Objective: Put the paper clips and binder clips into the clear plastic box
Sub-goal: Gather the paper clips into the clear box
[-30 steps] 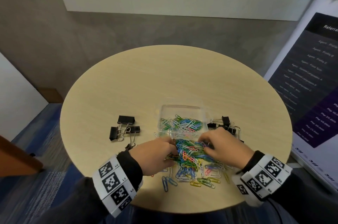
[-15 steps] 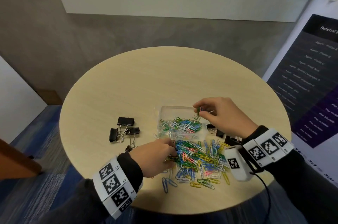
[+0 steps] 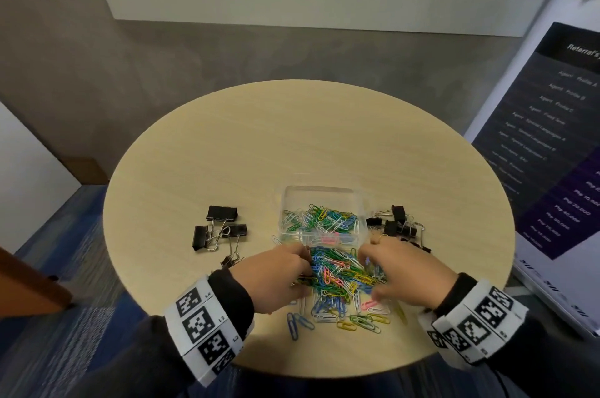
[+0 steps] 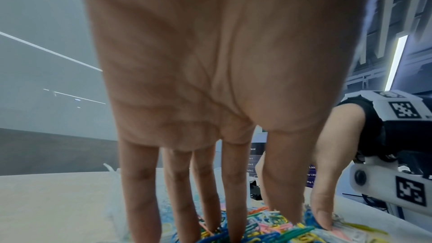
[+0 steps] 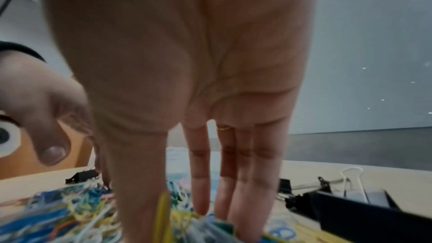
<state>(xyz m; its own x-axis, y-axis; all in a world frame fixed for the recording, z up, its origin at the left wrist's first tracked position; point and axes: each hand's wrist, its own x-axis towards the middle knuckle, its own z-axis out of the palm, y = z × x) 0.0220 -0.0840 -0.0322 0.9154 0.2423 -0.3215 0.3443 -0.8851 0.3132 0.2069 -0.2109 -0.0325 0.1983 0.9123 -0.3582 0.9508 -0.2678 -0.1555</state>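
Note:
A heap of coloured paper clips [image 3: 341, 277] lies on the round table, just in front of the clear plastic box [image 3: 293, 199], which holds more paper clips [image 3: 319, 222]. My left hand [image 3: 303, 271] stands at the heap's left side and my right hand [image 3: 368, 274] at its right. In the left wrist view the left hand [image 4: 245, 224] has straight fingers and thumb dug down into the clips. The right hand [image 5: 187, 224] likewise points straight fingers into the heap. Black binder clips lie left [image 3: 220, 229] and right [image 3: 396, 225] of the box.
The light wooden table [image 3: 292, 144] has bare surface behind the box. A few stray paper clips [image 3: 357, 323] lie near its front edge. A dark printed banner [image 3: 552, 154] stands at the right, and a brown piece of furniture [image 3: 26, 287] at the left.
My right hand has come back from above the box down to the right side of the heap. My left hand has stayed at the heap's left side.

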